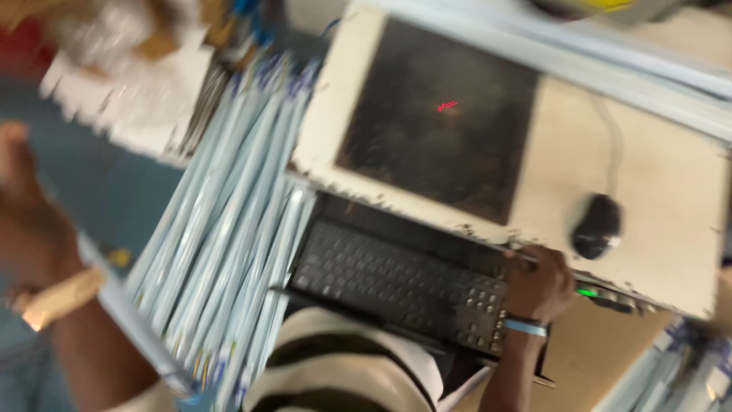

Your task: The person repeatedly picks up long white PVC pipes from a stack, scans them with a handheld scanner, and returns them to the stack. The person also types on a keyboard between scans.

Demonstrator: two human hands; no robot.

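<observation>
The right hand (537,282), fingers curled loosely and gripping nothing, rests at the black keyboard's (396,278) right end, lower centre, best kept steady on the keys, while the left hand (23,221) at the left edge holds a thin pale strip (126,320), grip unclear in the blur.

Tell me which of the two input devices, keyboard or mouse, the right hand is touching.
The black keyboard: the right hand rests at its number-pad end. The black mouse lies untouched on the desk above.

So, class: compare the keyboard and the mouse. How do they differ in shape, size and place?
The keyboard is long, flat and covered in keys; the mouse is small, rounded and smooth. The keyboard sits on a lower shelf under the desk edge; the mouse lies up on the pale desk top. The right hand rests at the keyboard's right end; nothing touches the mouse. Both are black.
</observation>
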